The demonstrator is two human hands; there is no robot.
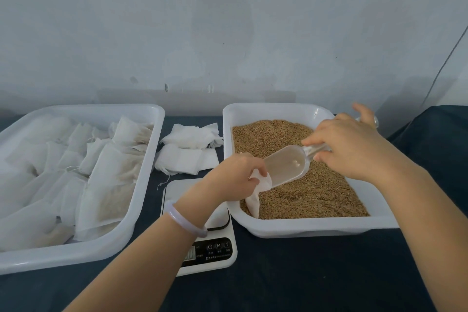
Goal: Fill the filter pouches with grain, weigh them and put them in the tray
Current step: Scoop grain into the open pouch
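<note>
We hold the filter pouch [254, 197] over the grain [311, 190], at the near-left corner of the grain tray [304, 229]. Left hand [238, 172] pinches its mouth. Right hand [354, 149] grips the scoop [286, 164] by the handle, lip at the pouch mouth. Scale [215, 248] sits just left of the grain tray, filled-pouch tray [76, 259] farther left.
</note>
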